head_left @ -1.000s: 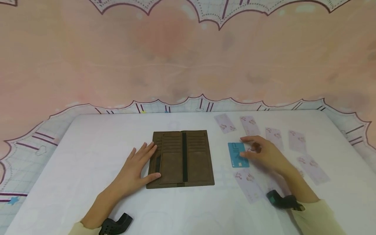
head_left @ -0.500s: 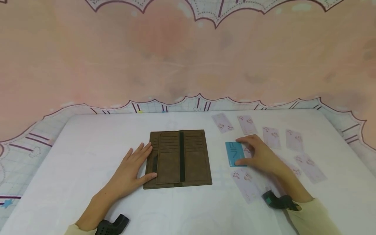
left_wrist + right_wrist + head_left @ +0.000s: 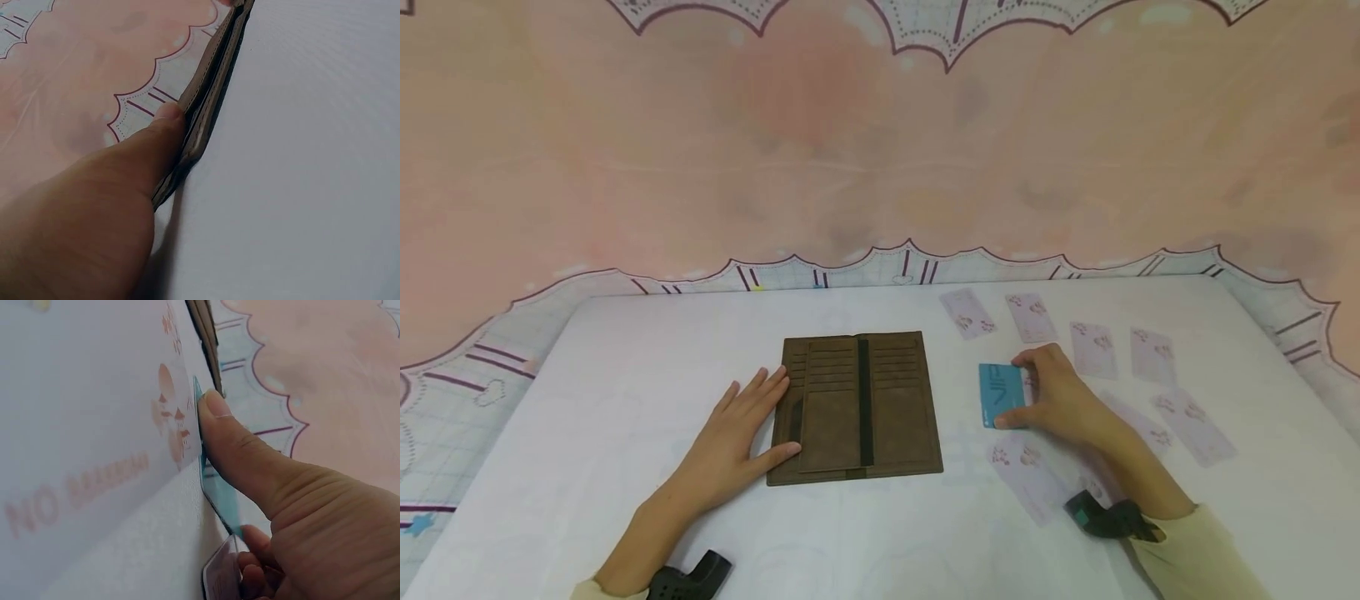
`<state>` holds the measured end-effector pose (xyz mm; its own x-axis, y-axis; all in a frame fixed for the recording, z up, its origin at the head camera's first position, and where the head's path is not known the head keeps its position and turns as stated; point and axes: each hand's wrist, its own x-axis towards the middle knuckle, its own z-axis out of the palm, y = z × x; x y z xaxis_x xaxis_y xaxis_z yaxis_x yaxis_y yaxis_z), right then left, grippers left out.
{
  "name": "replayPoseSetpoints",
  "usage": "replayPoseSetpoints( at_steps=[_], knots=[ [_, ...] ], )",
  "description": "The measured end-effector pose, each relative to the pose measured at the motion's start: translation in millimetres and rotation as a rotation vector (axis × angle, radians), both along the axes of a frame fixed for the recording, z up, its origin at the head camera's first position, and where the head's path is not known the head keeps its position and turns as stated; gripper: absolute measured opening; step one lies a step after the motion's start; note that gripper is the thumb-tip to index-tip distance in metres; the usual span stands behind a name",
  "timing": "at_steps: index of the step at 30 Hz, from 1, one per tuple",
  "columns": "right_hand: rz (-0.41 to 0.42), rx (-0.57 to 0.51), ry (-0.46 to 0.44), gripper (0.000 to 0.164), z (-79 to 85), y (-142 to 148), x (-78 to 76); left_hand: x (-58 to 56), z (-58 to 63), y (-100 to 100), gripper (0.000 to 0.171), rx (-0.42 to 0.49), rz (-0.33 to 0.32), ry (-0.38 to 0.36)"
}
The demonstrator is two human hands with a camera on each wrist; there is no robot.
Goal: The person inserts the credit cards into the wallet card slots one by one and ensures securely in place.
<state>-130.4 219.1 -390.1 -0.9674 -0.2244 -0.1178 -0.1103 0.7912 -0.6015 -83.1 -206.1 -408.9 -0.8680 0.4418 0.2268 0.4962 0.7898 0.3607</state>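
A brown bifold wallet (image 3: 832, 408) lies open on the white table, showing rows of card slots and a dark strip down its middle. My left hand (image 3: 730, 437) rests with spread, straight fingers on its left edge; in the left wrist view the thumb (image 3: 165, 128) lies along the wallet's layered edge (image 3: 209, 94). To the wallet's right, my right hand (image 3: 1067, 400) pinches a blue VIP card (image 3: 998, 396) between the thumb at its lower edge and the index finger at its upper edge. That blue card (image 3: 222, 497) is partly hidden behind the thumb (image 3: 228, 437) in the right wrist view.
Several pale cards with reddish prints lie around my right hand, among them one card (image 3: 967, 313) at the back and another card (image 3: 1026, 475) in front. More pale cards lie partly under the right forearm. A patterned cloth (image 3: 700, 167) hangs behind the table (image 3: 625, 375).
My right thumb and index finger have come onto the blue card's lower and upper edges. The left hand stays on the wallet, and the head view has shifted slightly.
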Motion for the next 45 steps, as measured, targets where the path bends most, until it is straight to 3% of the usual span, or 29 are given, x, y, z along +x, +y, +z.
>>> replayPoseSetpoints(
  at_steps=[8,15,20,28,32,37,45],
  knots=[
    [0.021,-0.074,0.021,0.086,0.0,2.7,-2.0,-1.8,-0.5,0.1,0.081,-0.007,0.008,0.005],
    [-0.013,-0.136,0.112,0.060,-0.4,7.4,-4.0,-2.7,0.3,3.2,0.080,-0.006,0.001,0.005],
    [-0.047,-0.214,0.128,0.046,2.7,11.8,-4.9,-2.1,1.3,5.8,0.080,-0.007,0.006,-0.006],
    [-0.056,-0.336,0.087,0.048,18.5,8.0,-7.0,-0.3,-0.2,4.9,0.080,-0.017,0.012,0.002],
    [-0.042,-0.393,0.079,0.045,29.8,-0.4,-11.7,-1.2,-1.5,2.5,0.081,-0.019,0.012,0.011],
    [-0.085,-0.441,0.061,0.041,40.5,-21.1,-17.6,-0.8,-1.6,1.4,0.082,-0.014,-0.006,0.029],
    [-0.116,-0.565,0.040,0.040,45.4,-59.4,-29.1,1.7,-0.6,2.0,0.086,-0.013,-0.028,0.026]
  ],
)
